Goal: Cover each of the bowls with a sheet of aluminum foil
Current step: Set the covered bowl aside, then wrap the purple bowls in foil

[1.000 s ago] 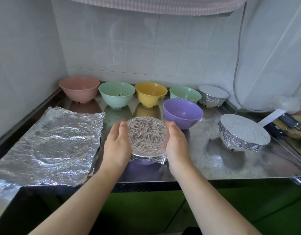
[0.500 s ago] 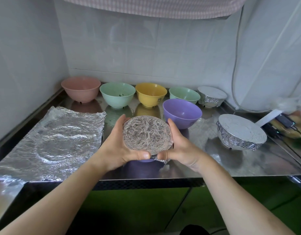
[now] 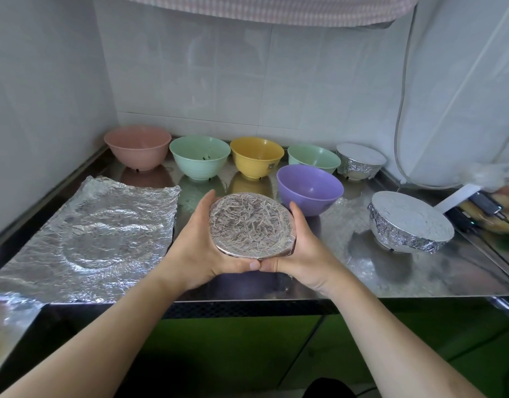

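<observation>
Bowl in hand: the foil-covered bowl (image 3: 251,225) is between both hands, lifted and tilted toward the person, above the front of the steel surface (image 3: 419,277).
Handling: it seems light and stiff, but the foil skin is thin, slippery and easy to tear; better to hold it by the sides under the rim, not on the flat top.
Left grip: the left hand (image 3: 198,248) is curled around the left side, thumb below the near edge.
Right grip: the right hand (image 3: 302,248) grasps the right side in the same way; the thumbs nearly touch.
Beyond the grip: the purple bowl (image 3: 310,189) is uncovered.
Left of the grip: the foil sheet (image 3: 86,239) lies flat.
</observation>
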A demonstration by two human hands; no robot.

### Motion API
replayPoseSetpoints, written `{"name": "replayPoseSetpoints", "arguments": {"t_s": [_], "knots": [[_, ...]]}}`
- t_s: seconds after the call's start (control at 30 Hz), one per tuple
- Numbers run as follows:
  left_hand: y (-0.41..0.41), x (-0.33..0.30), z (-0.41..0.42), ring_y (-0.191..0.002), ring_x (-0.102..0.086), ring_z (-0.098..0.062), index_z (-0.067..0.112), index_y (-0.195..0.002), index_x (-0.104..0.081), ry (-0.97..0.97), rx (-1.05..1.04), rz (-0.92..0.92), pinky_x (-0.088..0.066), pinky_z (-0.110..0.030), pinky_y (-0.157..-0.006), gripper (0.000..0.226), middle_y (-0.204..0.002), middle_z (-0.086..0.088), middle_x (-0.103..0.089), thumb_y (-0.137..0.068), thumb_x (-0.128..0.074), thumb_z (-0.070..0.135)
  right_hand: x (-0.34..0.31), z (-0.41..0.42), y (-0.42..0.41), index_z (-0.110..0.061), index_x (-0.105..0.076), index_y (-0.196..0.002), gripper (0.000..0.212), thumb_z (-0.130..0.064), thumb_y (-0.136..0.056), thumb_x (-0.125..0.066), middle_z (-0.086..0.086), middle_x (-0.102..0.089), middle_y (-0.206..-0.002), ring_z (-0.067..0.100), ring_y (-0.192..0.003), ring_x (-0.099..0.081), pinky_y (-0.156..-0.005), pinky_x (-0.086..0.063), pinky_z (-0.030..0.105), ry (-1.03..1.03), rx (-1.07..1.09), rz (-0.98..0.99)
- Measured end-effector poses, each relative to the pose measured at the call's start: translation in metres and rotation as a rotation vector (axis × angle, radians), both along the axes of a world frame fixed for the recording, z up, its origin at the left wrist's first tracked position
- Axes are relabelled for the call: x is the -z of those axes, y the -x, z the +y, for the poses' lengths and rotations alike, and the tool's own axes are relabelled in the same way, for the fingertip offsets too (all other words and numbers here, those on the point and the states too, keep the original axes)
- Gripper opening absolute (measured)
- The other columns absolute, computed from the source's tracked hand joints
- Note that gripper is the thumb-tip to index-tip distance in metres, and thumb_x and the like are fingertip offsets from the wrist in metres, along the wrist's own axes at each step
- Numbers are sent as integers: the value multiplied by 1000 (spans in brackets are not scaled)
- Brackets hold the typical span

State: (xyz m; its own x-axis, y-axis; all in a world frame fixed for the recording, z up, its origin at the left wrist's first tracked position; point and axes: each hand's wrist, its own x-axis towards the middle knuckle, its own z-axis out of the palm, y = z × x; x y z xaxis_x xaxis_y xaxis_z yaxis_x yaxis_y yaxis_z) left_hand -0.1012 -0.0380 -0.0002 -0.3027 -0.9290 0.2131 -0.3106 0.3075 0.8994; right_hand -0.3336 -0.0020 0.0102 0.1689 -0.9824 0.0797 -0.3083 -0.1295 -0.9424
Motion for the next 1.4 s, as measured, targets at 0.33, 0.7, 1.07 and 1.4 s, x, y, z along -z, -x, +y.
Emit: {"name": "replayPoseSetpoints", "arguments": {"t_s": [0.33,0.7,1.07,1.4], "knots": [[-8,0,2,-140,-39,14,35,-164,6,-86,85,65,-32,-19,-117,165,-155,27,-38,-42,-101,62,9,0,11,-28,-37,-158,94,-15,-78,-86,-6,-60,-151,14,-144,-53,-120,-41,38,-50,-58,-120],[39,-13,11,-130,-51,-7,32,-148,-55,-166,-402,401,-34,-25,-104,41,-143,12,-57,-107,-54,34,-3,-24,-45,-22,-74,-126,45,-45,-91,-57,-1,-76,-125,24,-119,-71,-111,-51,53,-27,618,-568],[58,-3,17,-89,-40,42,38,-137,-62,-195,-564,610,-31,3,-79,41,-109,41,-52,-112,-31,29,6,-24,-65,-45,-81,-80,56,-18,-110,-42,3,-82,-99,29,-105,-76,-98,-60,53,9,727,-815],[32,-8,22,-140,-43,-6,29,-157,-44,-222,-399,357,-28,-27,-109,69,-151,15,-49,-100,-47,68,17,-13,-39,-38,-72,-127,40,-64,-102,-54,-4,-75,-130,18,-125,-69,-114,-49,51,-74,473,-590]]}}
